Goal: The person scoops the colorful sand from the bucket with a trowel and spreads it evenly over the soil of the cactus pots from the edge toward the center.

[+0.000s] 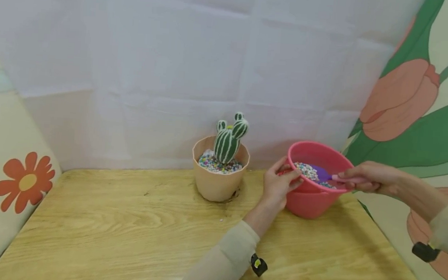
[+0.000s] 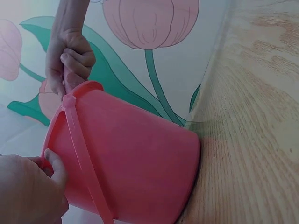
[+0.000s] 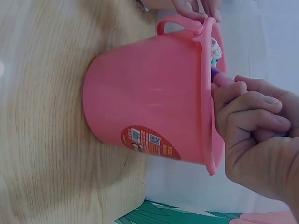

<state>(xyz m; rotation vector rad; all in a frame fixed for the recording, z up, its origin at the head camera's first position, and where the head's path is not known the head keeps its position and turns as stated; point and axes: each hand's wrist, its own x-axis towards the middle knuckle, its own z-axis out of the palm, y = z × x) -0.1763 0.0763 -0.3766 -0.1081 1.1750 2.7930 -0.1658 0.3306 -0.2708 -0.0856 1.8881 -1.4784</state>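
Note:
A pink bucket [image 1: 307, 204] stands on the wooden table at the right, with small multicoloured pebbles [image 1: 307, 171] showing inside. My left hand [image 1: 277, 185] grips its rim on the left side, thumb and fingers on either side of the edge. In my right hand [image 1: 367, 177] is the pink handle of a small shovel; its purple blade [image 1: 321, 173] sits inside the bucket, loaded with pebbles. The right wrist view shows the right fingers [image 3: 252, 112] curled round that handle at the rim. Left of the bucket, a green striped toy cactus [image 1: 226, 145] stands in a peach pot [image 1: 218, 185].
The pot holds more coloured pebbles [image 1: 216, 164] around the cactus. A white sheet [image 1: 174, 75] hangs behind the wooden table [image 1: 124, 228]. Flower-painted walls [image 1: 402, 100] flank it on both sides. The bucket's handle [image 2: 86, 158] hangs down its side.

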